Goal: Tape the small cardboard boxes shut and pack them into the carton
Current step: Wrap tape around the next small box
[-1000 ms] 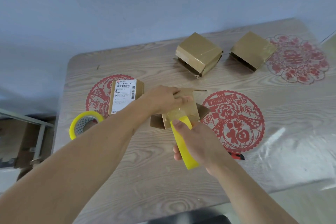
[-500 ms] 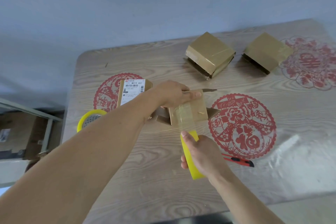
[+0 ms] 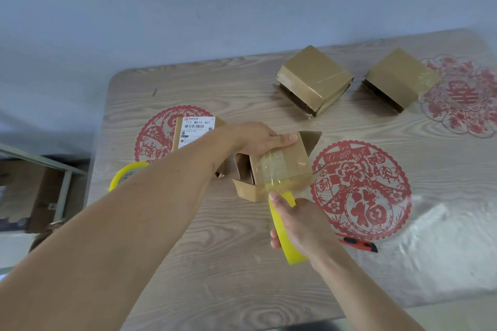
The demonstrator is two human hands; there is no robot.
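Note:
A small cardboard box point(image 3: 291, 160) lies at the table's middle with loose end flaps. My left hand point(image 3: 254, 138) grips its far edge, thumb along the top. Clear tape point(image 3: 274, 169) runs across the box top and down its near side to a yellow tape roll point(image 3: 285, 226), which my right hand point(image 3: 301, 226) grips just in front of the box. Two taped small boxes point(image 3: 313, 79) point(image 3: 399, 78) lie at the back. A box with a white shipping label point(image 3: 193, 129) stands left of my left hand.
A second yellow tape roll point(image 3: 126, 173) lies near the table's left edge, partly behind my left forearm. A red utility knife point(image 3: 357, 243) lies right of my right hand. Red paper-cut decorations point(image 3: 361, 188) sit under a clear table cover. Shelving point(image 3: 40, 188) stands left of the table.
My right hand has pulled the yellow roll toward me, drawing the clear tape across the box top and down its near side. My left hand has kept its hold on the box.

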